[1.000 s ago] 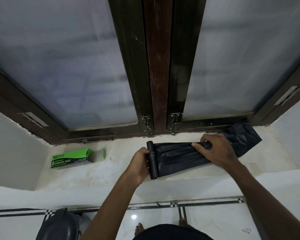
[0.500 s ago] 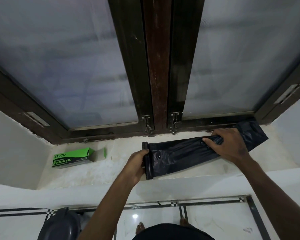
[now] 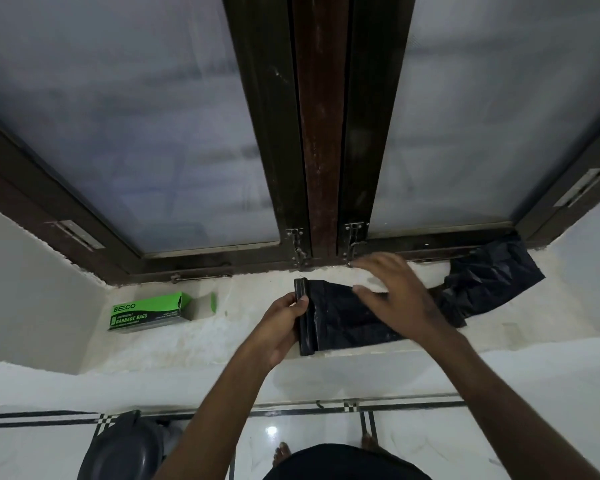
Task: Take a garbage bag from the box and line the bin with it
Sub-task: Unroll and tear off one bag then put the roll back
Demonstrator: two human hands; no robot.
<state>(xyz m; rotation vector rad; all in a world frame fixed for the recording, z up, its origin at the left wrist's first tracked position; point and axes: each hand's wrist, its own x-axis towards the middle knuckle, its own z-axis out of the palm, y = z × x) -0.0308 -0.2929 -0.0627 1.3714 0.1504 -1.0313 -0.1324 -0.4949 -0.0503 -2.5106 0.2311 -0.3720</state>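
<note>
Hands over the black bag strip on the window sill (image 3: pixel 326 362). Left hand (image 3: pixel 281 323) pinches the roll of garbage bags (image 3: pixel 305 317) at its near-left end, thumb on top. Right hand (image 3: pixel 395 299) has fingers spread flat over the unrolled garbage bag (image 3: pixel 347 323), probably touching it, motion blur makes contact unclear. Bag's far end (image 3: pixel 492 275) lies crumpled right of the roll, against the window frame (image 3: pixel 319 133). Green box (image 3: pixel 149 311), open flap facing the roll, sits left of the roll on the sill. Dark bin (image 3: pixel 125 448) on the floor, below and left of the roll.
</note>
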